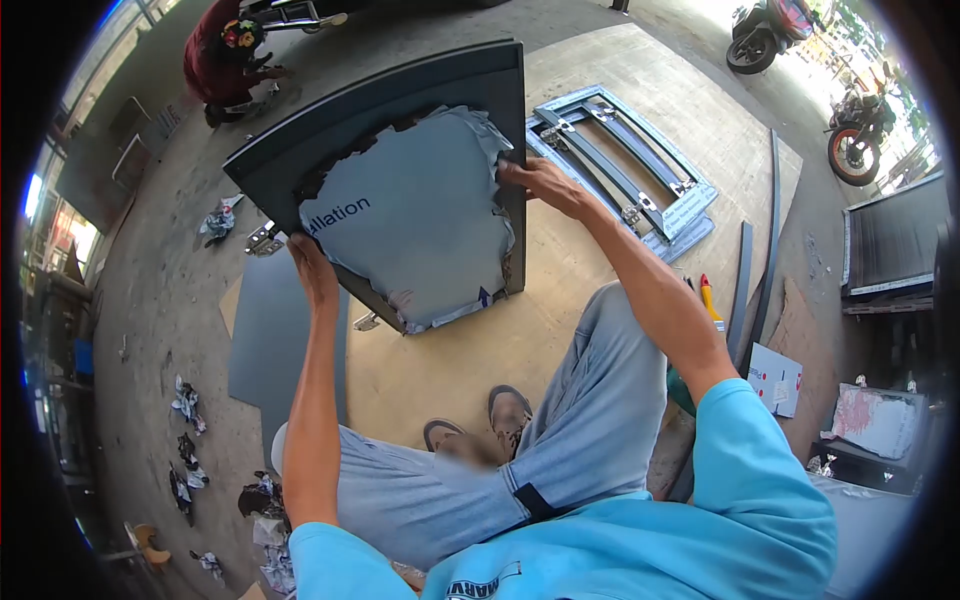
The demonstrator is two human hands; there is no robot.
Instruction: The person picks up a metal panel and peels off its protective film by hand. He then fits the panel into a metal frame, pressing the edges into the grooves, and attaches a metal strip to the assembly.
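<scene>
A dark grey framed cabinet door (478, 85) is tilted up in front of me, its corners pointing outward. Torn-edged protective film (410, 225) covers its middle, with part of a printed word and a blue arrow. My left hand (314, 268) grips the lower left edge, the thumb on the front side and the other fingers mostly hidden. On the right edge, my right hand (545, 185) holds the door near the ragged film border. A metal hinge (265, 238) sticks out by the left edge, and a second hinge (367, 321) shows lower down.
Stacked frames with hinges (690, 200) lie right on the plywood sheet (590, 60). A yellow-handled brush (710, 303) and long dark bars (742, 285) are nearby. A grey panel (265, 340) and crumpled film (186, 398) lie left. Another person (225, 65) crouches behind; motorbikes (855, 150) stand back right.
</scene>
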